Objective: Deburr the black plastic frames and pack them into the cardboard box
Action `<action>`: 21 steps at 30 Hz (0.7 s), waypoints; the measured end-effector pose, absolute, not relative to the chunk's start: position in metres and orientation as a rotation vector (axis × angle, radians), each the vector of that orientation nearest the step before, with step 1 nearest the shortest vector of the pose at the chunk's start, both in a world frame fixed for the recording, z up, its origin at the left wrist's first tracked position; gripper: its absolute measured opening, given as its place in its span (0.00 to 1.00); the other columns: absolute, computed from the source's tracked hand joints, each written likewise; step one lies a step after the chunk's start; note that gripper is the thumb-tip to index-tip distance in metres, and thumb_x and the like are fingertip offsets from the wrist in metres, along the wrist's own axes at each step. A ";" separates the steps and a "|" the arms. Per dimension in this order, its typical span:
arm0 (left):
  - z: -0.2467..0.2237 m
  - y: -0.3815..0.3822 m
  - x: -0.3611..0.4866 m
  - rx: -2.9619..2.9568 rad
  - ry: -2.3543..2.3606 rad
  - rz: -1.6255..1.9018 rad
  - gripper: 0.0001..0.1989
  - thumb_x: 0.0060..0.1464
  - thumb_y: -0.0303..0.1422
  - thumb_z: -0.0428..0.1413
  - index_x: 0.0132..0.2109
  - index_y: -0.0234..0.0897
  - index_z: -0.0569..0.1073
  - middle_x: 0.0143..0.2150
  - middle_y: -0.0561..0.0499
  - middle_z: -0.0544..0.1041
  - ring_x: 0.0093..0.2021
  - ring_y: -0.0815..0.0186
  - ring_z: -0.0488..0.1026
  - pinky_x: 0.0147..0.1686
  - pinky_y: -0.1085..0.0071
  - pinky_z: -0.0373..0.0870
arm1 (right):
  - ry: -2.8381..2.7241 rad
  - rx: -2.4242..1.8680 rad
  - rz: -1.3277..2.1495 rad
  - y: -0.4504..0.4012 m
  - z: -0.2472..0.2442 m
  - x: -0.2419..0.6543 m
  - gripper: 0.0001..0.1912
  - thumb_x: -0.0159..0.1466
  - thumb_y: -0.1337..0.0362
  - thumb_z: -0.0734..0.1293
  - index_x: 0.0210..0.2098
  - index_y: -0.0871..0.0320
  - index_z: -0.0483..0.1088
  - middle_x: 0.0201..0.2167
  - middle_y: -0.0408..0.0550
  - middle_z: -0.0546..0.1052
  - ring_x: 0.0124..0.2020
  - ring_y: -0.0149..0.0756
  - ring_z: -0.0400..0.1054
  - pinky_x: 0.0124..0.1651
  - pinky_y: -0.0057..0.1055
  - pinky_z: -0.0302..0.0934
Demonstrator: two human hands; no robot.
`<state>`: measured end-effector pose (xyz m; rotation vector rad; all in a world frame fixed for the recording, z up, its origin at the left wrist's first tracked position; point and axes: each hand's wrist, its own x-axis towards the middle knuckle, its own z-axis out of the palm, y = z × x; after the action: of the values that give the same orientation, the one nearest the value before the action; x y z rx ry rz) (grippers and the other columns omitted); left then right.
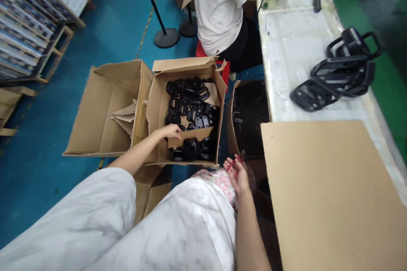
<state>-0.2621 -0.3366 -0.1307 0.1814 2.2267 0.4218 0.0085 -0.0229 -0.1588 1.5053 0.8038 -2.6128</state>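
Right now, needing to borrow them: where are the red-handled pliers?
In the head view, the red-handled pliers are in the person's right hand, lower centre, just right of the cardboard box holding black plastic parts.

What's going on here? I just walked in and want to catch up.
The person's left hand rests on a cardboard divider inside an open brown cardboard box of glossy black plastic parts. Their right hand holds small red-handled cutters. More black parts lie on a white-covered workbench to the right. A co-worker in a white T-shirt sits on a red stool beyond the box.
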 end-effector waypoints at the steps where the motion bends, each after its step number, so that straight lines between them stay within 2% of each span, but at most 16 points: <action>1: -0.110 -0.347 -0.270 0.188 2.239 0.441 0.10 0.39 0.36 0.73 0.30 0.39 0.82 0.31 0.50 0.82 0.44 0.53 0.79 0.46 0.69 0.72 | 0.803 1.499 -2.611 -0.023 -0.159 0.007 0.25 0.58 0.60 0.75 0.53 0.52 0.70 0.39 0.45 0.81 0.41 0.40 0.79 0.55 0.50 0.72; 3: -0.068 -0.374 -0.278 0.177 2.281 0.519 0.17 0.43 0.43 0.71 0.39 0.39 0.84 0.38 0.51 0.85 0.44 0.54 0.79 0.45 0.69 0.73 | 0.805 1.486 -2.609 -0.022 -0.159 0.006 0.25 0.58 0.60 0.75 0.53 0.52 0.70 0.39 0.45 0.82 0.42 0.40 0.79 0.56 0.49 0.72; 5: -0.031 -0.407 -0.274 0.078 2.337 0.861 0.26 0.44 0.48 0.71 0.46 0.35 0.83 0.44 0.48 0.85 0.45 0.55 0.80 0.45 0.67 0.76 | 0.811 1.474 -2.608 -0.021 -0.159 0.007 0.24 0.58 0.60 0.75 0.53 0.51 0.69 0.39 0.45 0.82 0.42 0.39 0.79 0.56 0.48 0.72; 7: -0.004 -0.440 -0.262 -0.149 2.397 1.321 0.33 0.46 0.52 0.70 0.52 0.31 0.80 0.49 0.44 0.84 0.48 0.56 0.80 0.50 0.64 0.78 | 0.820 1.462 -2.606 -0.021 -0.159 0.008 0.25 0.58 0.59 0.74 0.53 0.51 0.69 0.39 0.44 0.82 0.42 0.39 0.79 0.55 0.45 0.72; 9: 0.008 -0.471 -0.245 -0.388 2.467 1.738 0.33 0.48 0.49 0.70 0.54 0.29 0.77 0.52 0.41 0.83 0.51 0.59 0.78 0.58 0.60 0.75 | 0.833 1.451 -2.604 -0.020 -0.159 0.009 0.25 0.58 0.58 0.74 0.53 0.51 0.68 0.38 0.44 0.82 0.42 0.39 0.79 0.53 0.44 0.73; 11: 0.008 -0.495 -0.227 -0.648 2.620 1.980 0.28 0.55 0.43 0.67 0.55 0.27 0.74 0.55 0.40 0.81 0.55 0.62 0.77 0.63 0.58 0.72 | 0.850 1.438 -2.597 -0.020 -0.158 0.010 0.25 0.58 0.58 0.74 0.53 0.50 0.68 0.38 0.44 0.82 0.41 0.39 0.79 0.52 0.44 0.73; 13: 0.000 -0.514 -0.212 -0.951 2.863 1.820 0.22 0.64 0.36 0.58 0.58 0.24 0.70 0.59 0.38 0.78 0.58 0.64 0.76 0.64 0.58 0.70 | 0.873 1.424 -2.584 -0.020 -0.157 0.010 0.24 0.58 0.59 0.73 0.53 0.50 0.67 0.37 0.44 0.82 0.41 0.40 0.80 0.51 0.44 0.74; 15: -0.009 -0.525 -0.200 -1.212 2.977 1.391 0.22 0.66 0.33 0.54 0.61 0.21 0.66 0.62 0.33 0.75 0.62 0.61 0.74 0.65 0.55 0.68 | 0.903 1.407 -2.565 -0.019 -0.155 0.009 0.23 0.59 0.58 0.72 0.53 0.50 0.67 0.36 0.44 0.82 0.40 0.41 0.80 0.49 0.44 0.75; 17: -0.016 -0.529 -0.191 -1.355 2.915 1.037 0.29 0.60 0.34 0.62 0.61 0.18 0.65 0.64 0.26 0.72 0.66 0.50 0.70 0.66 0.43 0.63 | 0.945 1.391 -2.549 -0.019 -0.153 0.007 0.22 0.59 0.58 0.71 0.52 0.50 0.67 0.36 0.44 0.82 0.39 0.41 0.80 0.47 0.43 0.75; 19: -0.019 -0.525 -0.186 -1.373 2.855 0.904 0.37 0.50 0.36 0.69 0.61 0.20 0.66 0.66 0.23 0.69 0.71 0.37 0.62 0.67 0.33 0.56 | 1.005 1.377 -2.546 -0.023 -0.149 0.006 0.20 0.60 0.57 0.71 0.50 0.49 0.67 0.35 0.42 0.82 0.37 0.40 0.79 0.46 0.40 0.75; 21: -0.019 -0.514 -0.187 -1.257 2.864 0.856 0.38 0.49 0.39 0.70 0.62 0.27 0.67 0.69 0.28 0.67 0.74 0.34 0.54 0.68 0.32 0.53 | 1.094 1.366 -2.556 -0.032 -0.141 0.005 0.20 0.59 0.56 0.72 0.49 0.48 0.67 0.33 0.40 0.81 0.33 0.38 0.78 0.44 0.38 0.75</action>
<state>-0.1866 -0.5135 -0.0190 -1.2569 2.8642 0.8560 0.0050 -0.0316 -0.1405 1.3662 1.0942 -2.5560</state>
